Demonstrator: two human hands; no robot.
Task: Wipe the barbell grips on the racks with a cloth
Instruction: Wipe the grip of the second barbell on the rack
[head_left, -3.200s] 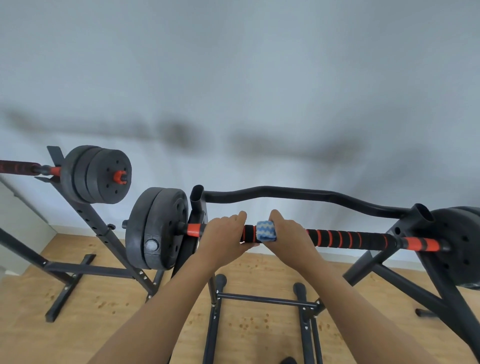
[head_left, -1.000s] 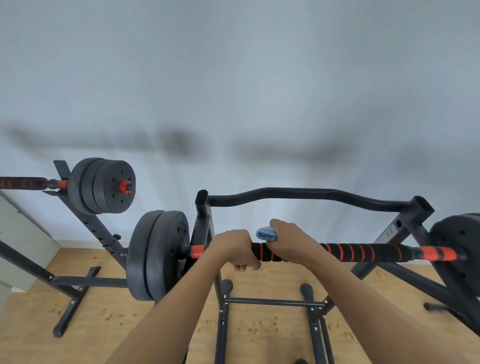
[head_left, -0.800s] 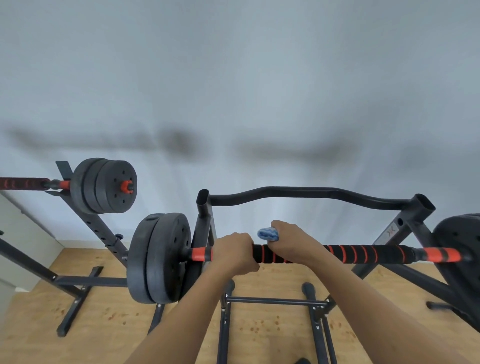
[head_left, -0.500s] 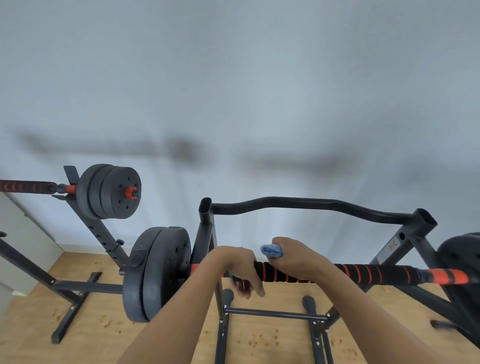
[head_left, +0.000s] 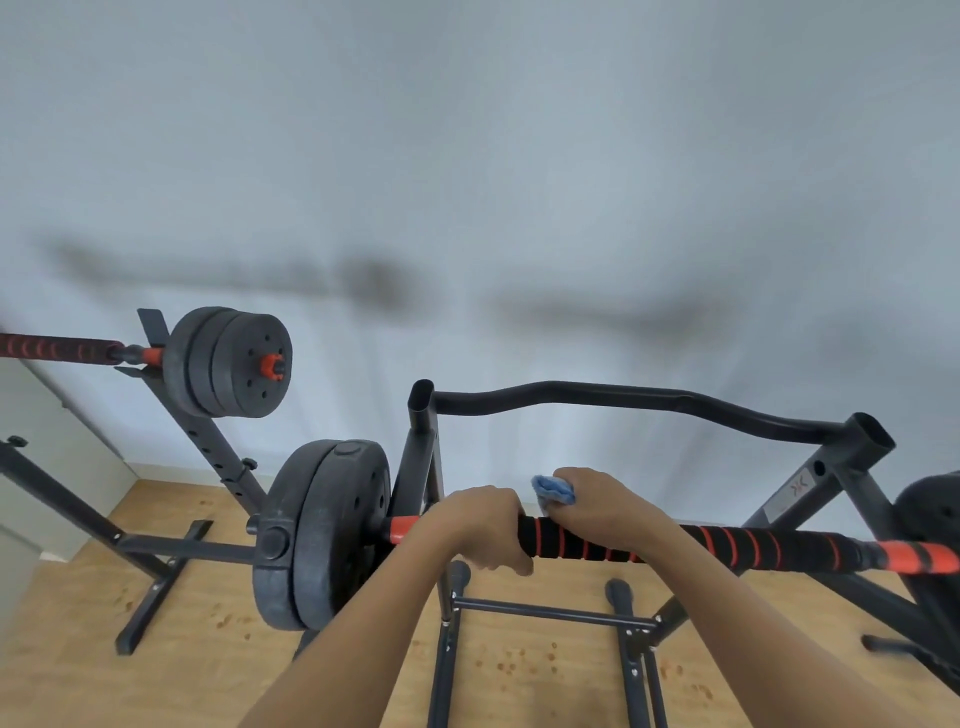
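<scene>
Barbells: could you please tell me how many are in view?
2. One barbell lies across the near rack, gripped by both hands. The other sits on the far-left rack, cut off by the frame edge. More may lie out of view.

The barbell (head_left: 753, 548) on the rack (head_left: 852, 467) is gripped by the left hand (head_left: 480, 527); beside it, a blue cloth (head_left: 553, 491) is held on the striped bar by the right hand (head_left: 605, 506). A second barbell (head_left: 228, 361) is seen left.
</scene>
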